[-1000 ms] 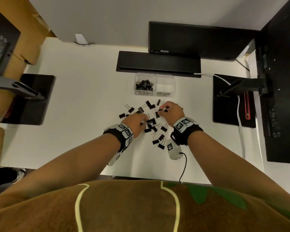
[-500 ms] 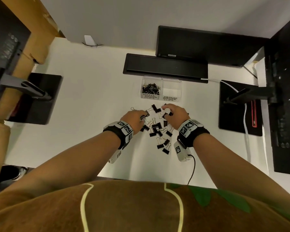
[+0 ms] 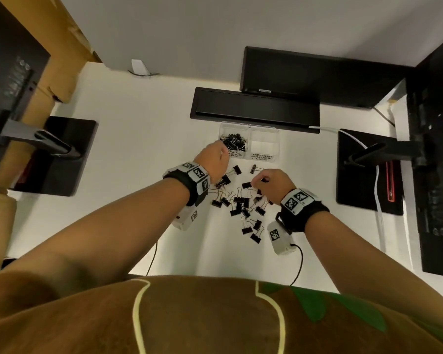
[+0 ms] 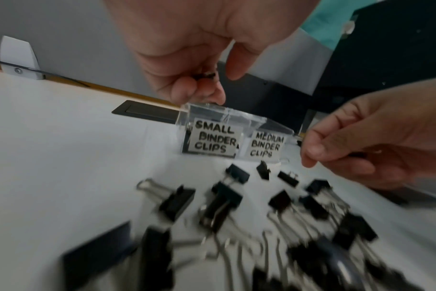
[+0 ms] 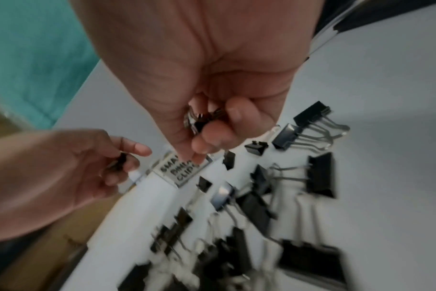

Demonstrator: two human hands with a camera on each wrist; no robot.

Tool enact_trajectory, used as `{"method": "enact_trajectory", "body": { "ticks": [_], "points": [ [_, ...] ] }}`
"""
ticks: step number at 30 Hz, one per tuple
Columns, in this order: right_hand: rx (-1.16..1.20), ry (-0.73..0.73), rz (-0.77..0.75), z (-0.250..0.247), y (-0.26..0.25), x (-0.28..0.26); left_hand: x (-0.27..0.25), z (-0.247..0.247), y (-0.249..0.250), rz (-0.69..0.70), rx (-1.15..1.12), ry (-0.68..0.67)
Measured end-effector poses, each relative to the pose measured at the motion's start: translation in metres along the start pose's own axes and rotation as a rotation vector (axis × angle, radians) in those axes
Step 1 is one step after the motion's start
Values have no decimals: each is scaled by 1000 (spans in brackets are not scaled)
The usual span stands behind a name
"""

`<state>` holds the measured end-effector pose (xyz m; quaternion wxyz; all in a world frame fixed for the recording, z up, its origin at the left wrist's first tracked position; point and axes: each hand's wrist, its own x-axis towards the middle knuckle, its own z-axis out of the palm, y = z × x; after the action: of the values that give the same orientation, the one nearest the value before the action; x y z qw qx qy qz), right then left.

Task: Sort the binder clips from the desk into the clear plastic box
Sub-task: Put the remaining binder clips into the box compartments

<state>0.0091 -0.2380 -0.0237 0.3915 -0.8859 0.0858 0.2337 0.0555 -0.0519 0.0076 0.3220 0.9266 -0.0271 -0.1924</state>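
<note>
The clear plastic box (image 3: 264,137) stands behind the pile, with its left compartment labelled SMALL BINDER CLIPS (image 4: 213,140) and its right one MEDIUM BINDER CLIPS (image 4: 266,146). The small compartment holds several black clips (image 3: 234,143); the medium one looks empty. My left hand (image 3: 221,153) hovers at the small compartment's near left corner and pinches a small black clip (image 4: 204,75). Over the pile's far right side, my right hand (image 3: 260,180) grips a few small clips (image 5: 202,118) in curled fingers. Several black binder clips (image 3: 241,203) of mixed sizes lie scattered on the white desk (image 3: 138,162).
A flat black bar (image 3: 253,108) lies just behind the box, under a dark monitor (image 3: 304,75). Black monitor stand bases sit at left (image 3: 62,159) and right (image 3: 361,175). A white cable (image 3: 377,190) crosses the right base. The desk's front edge is near my torso.
My left hand has left the pile and moved forward to the box's small compartment, with a clip in it. My right hand stays over the pile with clips in its fingers.
</note>
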Motion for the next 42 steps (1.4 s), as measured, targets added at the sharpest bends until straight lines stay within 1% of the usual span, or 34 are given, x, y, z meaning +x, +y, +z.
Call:
{"method": "enact_trajectory", "body": {
  "ticks": [2, 6, 9, 12, 14, 16, 18, 22, 25, 27, 28, 30, 33, 34, 35, 37, 40, 42],
  "points": [
    [102, -13, 37, -8, -9, 3, 13, -7, 11, 1, -29, 44],
    [351, -23, 70, -24, -38, 13, 32, -11, 21, -53, -86, 32],
    [371, -4, 69, -31, -56, 30, 38, -11, 20, -63, -90, 26],
    [218, 31, 32, -31, -69, 48, 33, -13, 12, -3, -73, 39],
    [89, 61, 1, -29, -79, 55, 28, -15, 4, 24, -76, 78],
    [-29, 63, -33, -27, -89, 61, 22, -18, -4, 10, -96, 109],
    [-154, 31, -69, -23, -98, 66, 15, -20, -14, -15, -102, 115],
    [-299, -10, -118, -17, -105, 67, -5, -14, -36, -55, -69, 65],
    [-249, 60, -163, -13, -102, 58, -20, -2, -50, -44, -3, -8],
    [-209, 96, -211, -4, -94, 46, -30, 10, -56, 10, 67, -93],
    [-210, 82, -222, 2, -88, 39, -35, 16, -59, 47, 90, -129],
    [-266, -11, -208, 18, -71, 24, -43, 28, -62, 82, 102, -189],
    [-456, -219, -154, 35, -43, 8, -48, 40, -65, 81, 156, -248],
    [-497, -253, -144, 36, -34, 5, -48, 41, -65, 81, 185, -260],
    [-501, -259, -128, 36, -27, 2, -48, 41, -64, 79, 207, -267],
    [-407, -199, -102, 31, -16, -2, -45, 39, -65, 74, 231, -271],
    [-236, -44, -90, 23, -6, -7, -41, 36, -65, 79, 206, -278],
    [-206, -8, -82, 20, -1, -12, -42, 36, -63, 112, 185, -282]
  ]
}}
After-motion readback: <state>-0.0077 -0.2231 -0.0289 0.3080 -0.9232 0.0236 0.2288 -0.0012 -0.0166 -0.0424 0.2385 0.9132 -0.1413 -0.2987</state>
